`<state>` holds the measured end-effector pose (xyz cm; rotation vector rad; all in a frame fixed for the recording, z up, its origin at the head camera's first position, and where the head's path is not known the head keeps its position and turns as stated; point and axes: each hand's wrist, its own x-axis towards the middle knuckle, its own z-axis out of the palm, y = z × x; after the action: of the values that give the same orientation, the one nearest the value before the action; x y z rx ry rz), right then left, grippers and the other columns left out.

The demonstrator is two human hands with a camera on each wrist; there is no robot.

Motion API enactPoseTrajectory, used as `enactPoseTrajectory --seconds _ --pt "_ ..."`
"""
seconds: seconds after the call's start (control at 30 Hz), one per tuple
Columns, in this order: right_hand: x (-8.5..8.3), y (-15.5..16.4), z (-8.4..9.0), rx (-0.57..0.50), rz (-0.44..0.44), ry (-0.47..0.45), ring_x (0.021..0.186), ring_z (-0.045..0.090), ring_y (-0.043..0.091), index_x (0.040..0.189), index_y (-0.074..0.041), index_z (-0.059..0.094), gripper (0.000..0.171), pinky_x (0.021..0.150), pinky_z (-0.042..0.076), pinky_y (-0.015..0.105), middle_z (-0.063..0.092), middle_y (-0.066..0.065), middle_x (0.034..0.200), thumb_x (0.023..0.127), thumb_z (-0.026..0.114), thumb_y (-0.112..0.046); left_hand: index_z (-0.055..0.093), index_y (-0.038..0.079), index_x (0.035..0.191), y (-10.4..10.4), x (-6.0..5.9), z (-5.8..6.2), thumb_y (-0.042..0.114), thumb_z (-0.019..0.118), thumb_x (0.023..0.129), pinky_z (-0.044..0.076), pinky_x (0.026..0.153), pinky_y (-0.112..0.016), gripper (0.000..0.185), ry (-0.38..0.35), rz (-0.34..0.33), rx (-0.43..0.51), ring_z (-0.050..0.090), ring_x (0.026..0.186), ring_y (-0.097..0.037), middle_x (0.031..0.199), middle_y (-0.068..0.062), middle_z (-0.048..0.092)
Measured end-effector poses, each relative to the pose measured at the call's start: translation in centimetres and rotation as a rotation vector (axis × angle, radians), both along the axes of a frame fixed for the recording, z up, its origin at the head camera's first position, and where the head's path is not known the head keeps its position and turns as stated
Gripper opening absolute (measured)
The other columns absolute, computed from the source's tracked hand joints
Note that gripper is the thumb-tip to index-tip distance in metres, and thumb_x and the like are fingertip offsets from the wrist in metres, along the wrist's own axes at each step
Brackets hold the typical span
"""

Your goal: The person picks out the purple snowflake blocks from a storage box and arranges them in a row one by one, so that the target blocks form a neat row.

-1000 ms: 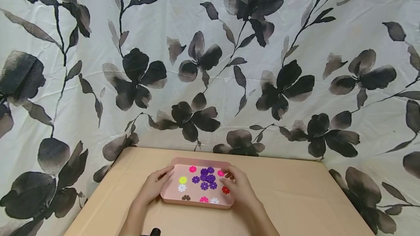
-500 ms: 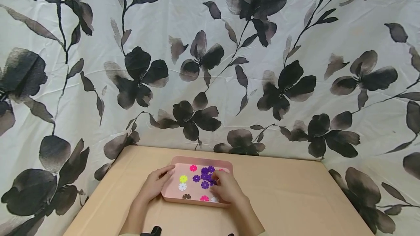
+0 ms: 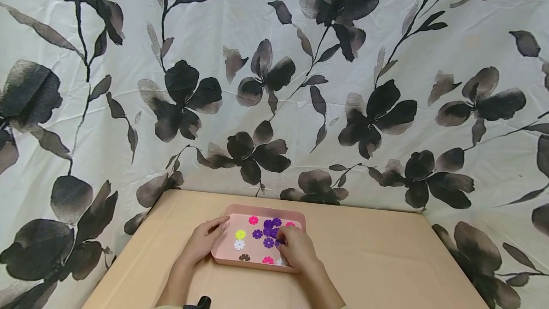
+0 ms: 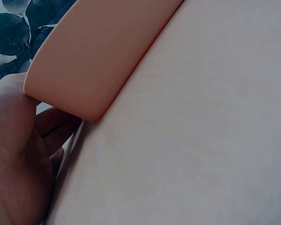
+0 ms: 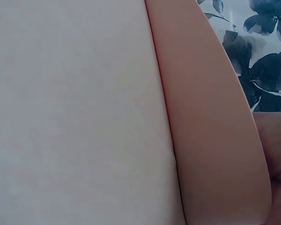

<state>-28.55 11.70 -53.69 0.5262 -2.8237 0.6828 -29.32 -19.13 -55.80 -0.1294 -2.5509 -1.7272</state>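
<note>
A shallow pink tray (image 3: pixel 257 265) holds small flower-shaped pieces. Purple flower pieces (image 3: pixel 268 232) cluster right of its middle, some overlapping. My left hand (image 3: pixel 200 241) holds the tray's left side, fingertips over the rim; the left wrist view shows this hand (image 4: pixel 14 140) against the outer wall (image 4: pixel 93 61). Reaching over the tray's right side, my right hand (image 3: pixel 298 249) has its fingers curled down, pinching a purple flower piece (image 3: pixel 278 242) at the cluster's edge. That piece is partly hidden by the fingers. In the right wrist view, the tray wall (image 5: pixel 206 112) covers most of this hand (image 5: pixel 276 150).
Around the cluster lie pink (image 3: pixel 253 220), yellow (image 3: pixel 240 234), white (image 3: pixel 239 245) and brown (image 3: pixel 244 257) flower pieces. The tray rests on a tan tabletop (image 3: pixel 377 256). Behind it hangs a floral cloth (image 3: pixel 317 123).
From the tray's right rim, my right hand has moved left and inward to the purple pieces, its fingers curling down. My left hand stays at the left rim.
</note>
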Motion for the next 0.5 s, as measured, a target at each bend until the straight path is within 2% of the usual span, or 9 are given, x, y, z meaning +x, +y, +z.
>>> enactPoseTrajectory --seconds 0.23,0.37,0.5 --pt "0.2 0.5 0.2 -0.05 0.015 -0.031 0.081 0.05 0.008 0.094 -0.017 0.075 0.014 0.075 0.052 0.028 0.058 -0.006 0.091 0.086 0.082 -0.008 0.067 0.018 0.141 0.2 0.0 0.1 0.032 0.062 0.106 0.036 0.123 -0.057 0.038 0.015 -0.003 -0.008 0.047 0.147 -0.036 0.149 -0.012 0.06" --pt "0.2 1.0 0.7 -0.09 0.056 -0.064 0.083 0.051 0.009 0.094 -0.013 0.077 0.012 0.076 0.054 0.026 0.058 -0.003 0.092 0.086 0.082 -0.005 0.066 0.018 0.141 0.2 0.1 0.0 0.033 0.062 0.106 0.037 0.123 -0.058 0.039 0.015 0.001 -0.021 0.047 0.147 -0.038 0.15 -0.014 0.06" --pt "0.0 2.1 1.6 -0.199 0.088 -0.122 0.087 0.055 0.011 0.102 -0.009 0.08 0.014 0.08 0.057 0.024 0.063 -0.002 0.097 0.088 0.081 -0.005 0.066 0.019 0.141 0.1 0.0 0.0 0.033 0.062 0.106 0.035 0.124 -0.058 0.039 0.003 0.006 -0.019 0.044 0.149 -0.038 0.152 -0.014 0.058"
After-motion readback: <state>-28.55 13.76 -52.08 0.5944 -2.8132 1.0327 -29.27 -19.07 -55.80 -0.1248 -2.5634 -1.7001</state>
